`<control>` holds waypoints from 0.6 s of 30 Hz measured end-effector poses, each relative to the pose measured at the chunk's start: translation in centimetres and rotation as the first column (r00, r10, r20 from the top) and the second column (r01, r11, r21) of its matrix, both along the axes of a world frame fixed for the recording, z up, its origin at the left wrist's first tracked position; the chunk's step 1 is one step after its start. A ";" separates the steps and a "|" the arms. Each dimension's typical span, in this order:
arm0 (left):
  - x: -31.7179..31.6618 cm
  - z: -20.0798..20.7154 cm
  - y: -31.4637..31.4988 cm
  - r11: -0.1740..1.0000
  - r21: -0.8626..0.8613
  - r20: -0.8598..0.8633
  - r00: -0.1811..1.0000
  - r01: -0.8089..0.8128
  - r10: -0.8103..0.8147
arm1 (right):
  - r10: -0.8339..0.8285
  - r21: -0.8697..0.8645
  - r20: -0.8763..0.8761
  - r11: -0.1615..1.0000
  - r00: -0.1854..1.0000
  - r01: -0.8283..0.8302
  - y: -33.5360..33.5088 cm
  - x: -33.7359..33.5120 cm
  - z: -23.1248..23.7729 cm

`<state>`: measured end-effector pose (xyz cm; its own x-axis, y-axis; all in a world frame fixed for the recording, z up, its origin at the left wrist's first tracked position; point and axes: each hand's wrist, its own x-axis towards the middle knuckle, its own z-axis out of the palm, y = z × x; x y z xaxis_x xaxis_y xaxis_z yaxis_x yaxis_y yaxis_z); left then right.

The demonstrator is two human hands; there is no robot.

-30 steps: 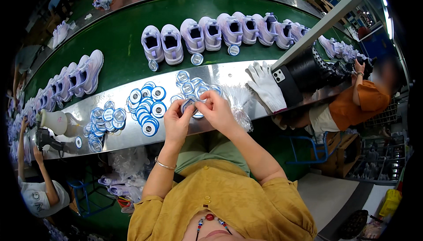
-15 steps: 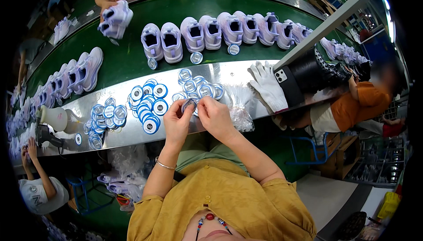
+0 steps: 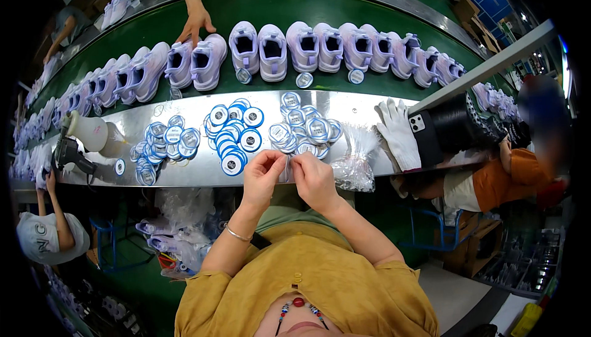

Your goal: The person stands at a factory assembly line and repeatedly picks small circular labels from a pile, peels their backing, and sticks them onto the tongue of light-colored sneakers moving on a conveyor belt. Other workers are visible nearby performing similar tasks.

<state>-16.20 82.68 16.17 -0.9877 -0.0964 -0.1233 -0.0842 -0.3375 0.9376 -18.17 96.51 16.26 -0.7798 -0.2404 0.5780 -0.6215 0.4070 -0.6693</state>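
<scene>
Close together at the front edge of the steel table point(image 3: 209, 182), my left hand point(image 3: 262, 177) and my right hand point(image 3: 315, 178) pinch a small tag point(image 3: 287, 169) between them. It shows nearly edge-on, and my fingers cover most of it. Just beyond lies a heap of round tags in clear wrap point(image 3: 308, 129). Left of that heap are overlapping white round tags with blue rims point(image 3: 233, 133), and further left a second pile of wrapped tags point(image 3: 166, 143). A bundle of clear plastic strands point(image 3: 354, 158) rests beside my right hand.
Beyond the table, a green conveyor point(image 3: 215, 10) carries a row of pale lilac shoes point(image 3: 273, 56), some with round tags in front. A co-worker's hand point(image 3: 197, 21) reaches onto a pair. White glove point(image 3: 397, 133), phone point(image 3: 418, 123) and a tape dispenser-like black tool point(image 3: 71, 155) lie at the sides.
The tag between my fingers has turned from face-up to nearly edge-on. The co-worker's hand has set the held shoes down on the conveyor. My view has shifted, moving the scene slightly right.
</scene>
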 end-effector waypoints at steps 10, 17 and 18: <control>-0.1 0.8 -3.7 0.868 -0.487 -0.134 0.974 0.096 -0.183 | 0.582 -0.566 0.671 0.802 0.460 -0.191 -0.3 -2.5 -0.4; -1.6 2.9 -4.9 0.660 -0.750 -0.236 0.916 0.041 -0.325 | 0.619 -0.611 0.763 0.785 0.183 -0.105 0.3 -4.6 0.0; -1.8 3.0 -5.0 0.647 -0.762 -0.250 0.906 0.033 -0.341 | 0.640 -0.635 0.755 0.768 0.146 -0.080 0.3 -4.7 -0.1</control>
<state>-18.00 77.68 19.20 -0.9502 0.1906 0.2464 0.3077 0.4501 0.8383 -22.87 96.81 16.20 -0.6644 -0.6648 -0.3416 0.5369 -0.1065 -0.8369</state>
